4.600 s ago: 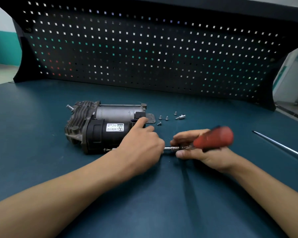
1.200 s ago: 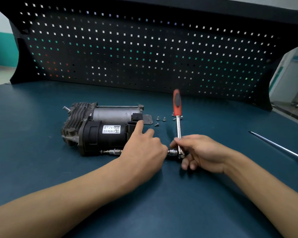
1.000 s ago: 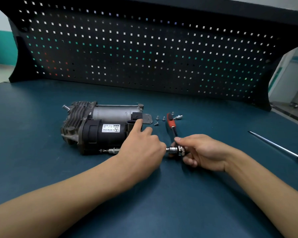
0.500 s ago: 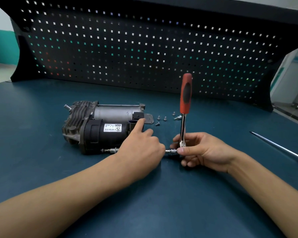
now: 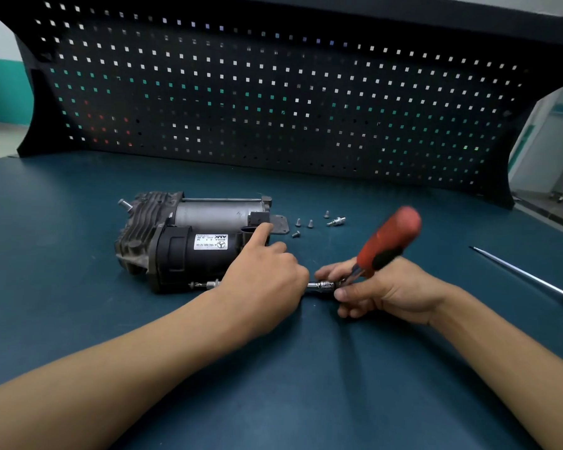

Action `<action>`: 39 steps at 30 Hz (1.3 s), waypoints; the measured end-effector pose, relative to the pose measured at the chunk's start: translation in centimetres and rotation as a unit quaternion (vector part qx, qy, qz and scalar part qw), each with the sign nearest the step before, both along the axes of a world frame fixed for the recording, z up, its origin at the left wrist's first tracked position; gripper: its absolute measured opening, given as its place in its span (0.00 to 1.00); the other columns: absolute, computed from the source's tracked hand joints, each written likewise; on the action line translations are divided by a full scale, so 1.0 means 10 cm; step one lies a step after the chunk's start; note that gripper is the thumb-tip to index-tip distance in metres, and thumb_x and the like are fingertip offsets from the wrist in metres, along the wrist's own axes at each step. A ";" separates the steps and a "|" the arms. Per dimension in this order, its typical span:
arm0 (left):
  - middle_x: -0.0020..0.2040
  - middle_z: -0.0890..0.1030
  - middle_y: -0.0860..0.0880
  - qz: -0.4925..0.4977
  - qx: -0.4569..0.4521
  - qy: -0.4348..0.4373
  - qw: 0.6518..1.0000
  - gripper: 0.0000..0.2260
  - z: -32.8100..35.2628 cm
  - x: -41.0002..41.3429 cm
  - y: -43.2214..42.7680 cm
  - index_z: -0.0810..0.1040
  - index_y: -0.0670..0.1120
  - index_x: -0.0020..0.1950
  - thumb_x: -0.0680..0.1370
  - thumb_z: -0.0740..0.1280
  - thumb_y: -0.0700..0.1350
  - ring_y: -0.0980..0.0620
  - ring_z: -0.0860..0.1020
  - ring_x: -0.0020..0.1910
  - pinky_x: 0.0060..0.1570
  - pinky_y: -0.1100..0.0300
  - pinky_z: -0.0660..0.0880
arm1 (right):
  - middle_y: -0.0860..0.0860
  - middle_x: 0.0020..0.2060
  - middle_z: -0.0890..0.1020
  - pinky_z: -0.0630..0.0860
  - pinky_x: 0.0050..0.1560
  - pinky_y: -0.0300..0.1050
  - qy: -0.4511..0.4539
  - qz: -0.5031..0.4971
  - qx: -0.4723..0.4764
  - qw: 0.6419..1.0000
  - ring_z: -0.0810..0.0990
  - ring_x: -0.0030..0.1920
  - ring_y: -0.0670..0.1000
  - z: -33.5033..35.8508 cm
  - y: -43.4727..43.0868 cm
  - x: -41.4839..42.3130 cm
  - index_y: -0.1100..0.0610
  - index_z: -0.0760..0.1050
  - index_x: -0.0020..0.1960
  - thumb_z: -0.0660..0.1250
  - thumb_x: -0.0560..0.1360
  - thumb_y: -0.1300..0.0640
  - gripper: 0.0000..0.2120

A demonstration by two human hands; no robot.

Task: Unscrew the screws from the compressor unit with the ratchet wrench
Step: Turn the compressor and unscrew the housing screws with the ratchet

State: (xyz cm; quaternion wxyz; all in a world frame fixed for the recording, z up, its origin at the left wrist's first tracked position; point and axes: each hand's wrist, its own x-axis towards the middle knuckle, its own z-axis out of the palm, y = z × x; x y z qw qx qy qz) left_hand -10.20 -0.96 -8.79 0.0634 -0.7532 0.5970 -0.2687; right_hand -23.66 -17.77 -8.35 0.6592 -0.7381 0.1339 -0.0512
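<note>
The compressor unit (image 5: pixel 189 245) lies on the table (image 5: pixel 78 319) left of both hands, its long axis left to right, and the bar (image 5: pixel 320 285) of the ratchet wrench (image 5: pixel 385 243) enters its near lower edge along the same line. The right hand (image 5: pixel 384 292) pinches the wrench at its head; the red handle is blurred. The left hand (image 5: pixel 264 280), nearer the unit, covers the bar, forefinger on the unit's end; whether its other fingers grip is hidden. The screw, probably at the bit, cannot be made out.
</note>
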 end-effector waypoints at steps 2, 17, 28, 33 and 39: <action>0.45 0.82 0.49 0.003 0.001 0.001 1.000 0.09 0.00 0.00 -0.01 0.79 0.49 0.47 0.81 0.60 0.47 0.44 0.76 0.48 0.68 0.45 0.48 | 0.50 0.55 0.85 0.81 0.33 0.42 -0.011 0.001 -0.004 1.000 0.84 0.35 0.55 0.00 0.01 -0.02 0.59 0.84 0.41 0.75 0.61 0.66 0.09; 0.42 0.83 0.48 -0.003 -0.019 0.003 1.000 0.09 -0.02 0.02 -0.02 0.79 0.48 0.44 0.80 0.62 0.47 0.43 0.76 0.48 0.69 0.44 0.53 | 0.54 0.50 0.87 0.74 0.22 0.39 0.005 -0.080 -0.051 0.995 0.80 0.24 0.52 -0.06 0.04 0.12 0.59 0.77 0.55 0.65 0.79 0.51 0.12; 0.43 0.83 0.48 0.005 -0.024 -0.001 1.000 0.08 -0.02 0.03 -0.02 0.79 0.49 0.44 0.80 0.62 0.48 0.44 0.76 0.49 0.69 0.44 0.52 | 0.52 0.49 0.87 0.72 0.20 0.39 0.017 -0.079 -0.075 0.994 0.78 0.23 0.52 -0.05 0.05 0.14 0.58 0.75 0.55 0.63 0.82 0.53 0.09; 0.43 0.83 0.48 0.009 -0.028 0.012 1.000 0.07 -0.02 -0.01 -0.03 0.79 0.48 0.45 0.79 0.63 0.47 0.44 0.76 0.50 0.70 0.44 0.52 | 0.52 0.43 0.84 0.68 0.18 0.38 0.032 -0.110 -0.117 0.986 0.77 0.21 0.54 -0.06 0.08 0.18 0.58 0.76 0.49 0.58 0.84 0.48 0.15; 0.39 0.81 0.49 -0.015 -0.059 0.015 0.998 0.03 -0.03 -0.03 0.02 0.77 0.47 0.44 0.75 0.68 0.46 0.45 0.79 0.45 0.70 0.43 0.62 | 0.55 0.31 0.79 0.65 0.17 0.37 0.042 -0.108 -0.158 0.981 0.73 0.19 0.52 -0.05 0.10 0.22 0.60 0.73 0.47 0.54 0.85 0.47 0.19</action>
